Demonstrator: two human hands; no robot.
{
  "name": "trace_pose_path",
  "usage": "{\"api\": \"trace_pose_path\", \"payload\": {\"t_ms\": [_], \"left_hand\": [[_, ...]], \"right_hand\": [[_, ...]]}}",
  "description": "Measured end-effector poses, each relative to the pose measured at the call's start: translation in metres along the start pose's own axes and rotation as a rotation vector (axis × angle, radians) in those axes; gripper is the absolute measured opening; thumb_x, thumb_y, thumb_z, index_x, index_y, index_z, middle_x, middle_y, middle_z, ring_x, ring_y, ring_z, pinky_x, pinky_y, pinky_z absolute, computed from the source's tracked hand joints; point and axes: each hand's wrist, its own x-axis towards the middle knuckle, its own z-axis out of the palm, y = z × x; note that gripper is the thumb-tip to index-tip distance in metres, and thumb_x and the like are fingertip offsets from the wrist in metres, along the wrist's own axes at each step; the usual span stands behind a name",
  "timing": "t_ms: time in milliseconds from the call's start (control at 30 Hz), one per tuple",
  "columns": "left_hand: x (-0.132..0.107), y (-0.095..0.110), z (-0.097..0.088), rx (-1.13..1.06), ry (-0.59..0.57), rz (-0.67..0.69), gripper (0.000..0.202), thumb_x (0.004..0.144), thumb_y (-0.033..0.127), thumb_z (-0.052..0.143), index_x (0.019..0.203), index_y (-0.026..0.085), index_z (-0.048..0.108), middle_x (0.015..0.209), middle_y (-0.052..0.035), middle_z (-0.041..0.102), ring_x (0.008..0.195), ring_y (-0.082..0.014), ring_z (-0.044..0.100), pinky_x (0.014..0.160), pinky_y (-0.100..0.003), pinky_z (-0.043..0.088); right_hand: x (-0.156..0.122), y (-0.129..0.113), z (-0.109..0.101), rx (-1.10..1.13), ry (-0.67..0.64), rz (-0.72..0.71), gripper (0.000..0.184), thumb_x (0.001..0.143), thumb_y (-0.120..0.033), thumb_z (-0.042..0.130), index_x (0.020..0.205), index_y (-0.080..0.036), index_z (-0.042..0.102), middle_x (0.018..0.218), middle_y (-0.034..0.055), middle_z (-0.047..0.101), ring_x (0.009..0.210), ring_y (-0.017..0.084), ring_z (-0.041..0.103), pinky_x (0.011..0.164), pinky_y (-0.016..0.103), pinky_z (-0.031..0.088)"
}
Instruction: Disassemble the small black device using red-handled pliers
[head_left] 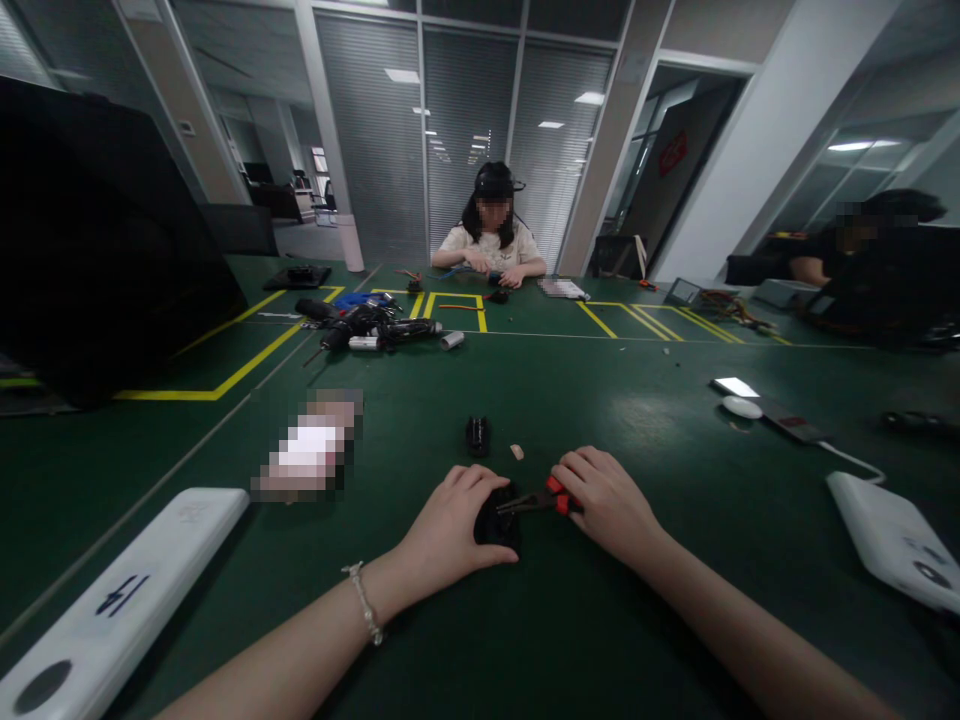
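My left hand is closed around a small black plastic part, thumb on the near side and fingers on the far side, against the green tabletop. My right hand grips the red handles of a pair of needle-nose pliers. The jaws point left and reach onto the black part; whether they pinch anything is too small to tell. Just beyond my left fingertips lies another black part with a lighter strip along it. A small beige scrap rests between the hands, farther out.
White numbered device at left, pixelated phone-like item beyond it. A black drill and cables lie farther back. On the right are a white power bank and a white mouse. A person sits opposite; another is at far right.
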Motion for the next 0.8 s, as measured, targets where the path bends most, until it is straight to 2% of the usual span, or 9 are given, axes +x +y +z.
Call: {"api": "trace_pose_path", "payload": {"t_ms": [233,433,567,800], "left_hand": [[-0.0002,-0.0015,0.0011,-0.002,0.007,0.005,0.065,0.057,0.039,0.071,0.114,0.025,0.046,0.111,-0.0039,0.049,0.101,-0.0259,0.042,0.086,-0.041,0.036],[0.0007,-0.0024,0.0017,0.015,0.012,0.014,0.065,0.056,0.040,0.072,0.114,0.025,0.046,0.108,-0.0026,0.050,0.099,-0.0244,0.043,0.084,-0.038,0.038],[0.0008,-0.0012,0.0011,0.034,0.025,0.018,0.065,0.055,0.038,0.073,0.113,0.024,0.047,0.107,-0.0027,0.051,0.098,-0.0242,0.043,0.084,-0.038,0.038],[0.0005,0.0006,-0.0009,0.020,0.003,-0.003,0.065,0.056,0.040,0.072,0.114,0.025,0.047,0.109,-0.0037,0.050,0.100,-0.0258,0.043,0.085,-0.040,0.037]], "right_hand": [[0.0000,-0.0001,0.0003,0.058,-0.005,0.017,0.031,0.061,-0.012,0.058,0.091,-0.019,0.055,0.092,0.0052,0.056,0.085,0.020,0.046,0.072,0.034,0.038],[-0.0014,0.0010,0.0007,0.023,-0.010,0.019,0.034,0.060,-0.012,0.059,0.093,-0.018,0.055,0.094,0.0057,0.055,0.089,0.021,0.045,0.075,0.034,0.036],[-0.0005,0.0011,0.0013,0.024,-0.012,0.008,0.030,0.061,-0.012,0.058,0.090,-0.018,0.056,0.092,0.0056,0.056,0.087,0.021,0.045,0.073,0.033,0.036],[-0.0001,0.0016,0.0018,0.055,-0.012,0.015,0.028,0.061,-0.013,0.057,0.088,-0.018,0.055,0.090,0.0053,0.056,0.084,0.020,0.045,0.072,0.033,0.037]]}}
